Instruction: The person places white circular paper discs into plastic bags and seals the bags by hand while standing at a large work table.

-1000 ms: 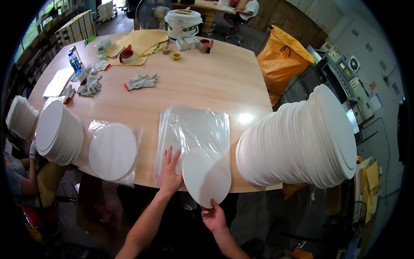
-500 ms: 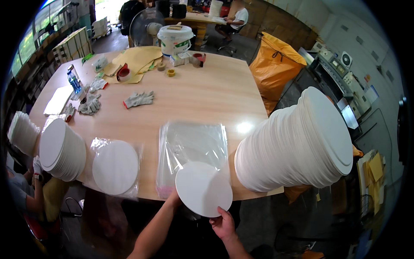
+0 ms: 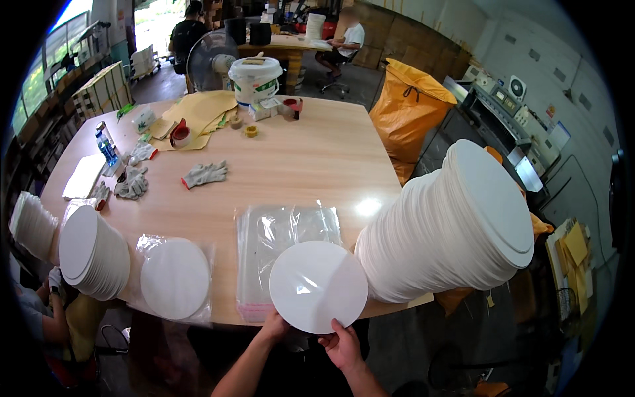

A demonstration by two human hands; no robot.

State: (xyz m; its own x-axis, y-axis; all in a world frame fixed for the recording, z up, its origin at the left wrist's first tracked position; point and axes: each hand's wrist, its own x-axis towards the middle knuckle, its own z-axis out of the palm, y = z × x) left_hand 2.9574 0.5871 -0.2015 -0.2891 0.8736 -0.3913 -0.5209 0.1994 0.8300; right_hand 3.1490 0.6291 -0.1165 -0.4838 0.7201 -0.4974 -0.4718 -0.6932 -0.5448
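Observation:
A round white disc [image 3: 319,281] is held over the table's near edge, tilted up, with a small bright glint on its face. My right hand [image 3: 342,345] is closed on its lower edge, thumb on top. My left hand [image 3: 273,327] grips the lower left edge, its fingers hidden behind the disc. Partly behind the disc lies a pile of clear plastic bags [image 3: 251,264], pink along the near edge. To the right leans a tall stack of white discs [image 3: 423,231]. On the left, a bagged white disc [image 3: 174,278] lies flat.
Farther left are a shorter disc stack [image 3: 92,255] and another person's gloved hand [image 3: 55,278]. Grey work gloves [image 3: 205,174], tape rolls [image 3: 250,132], a bottle [image 3: 106,147] and a white bucket [image 3: 254,81] stand or lie farther off. An orange sack [image 3: 407,112] stands beyond the table's right edge.
The disc has come up slightly and turned its face more toward me. My left hand has shifted to its lower edge. The whole scene sits lower in view.

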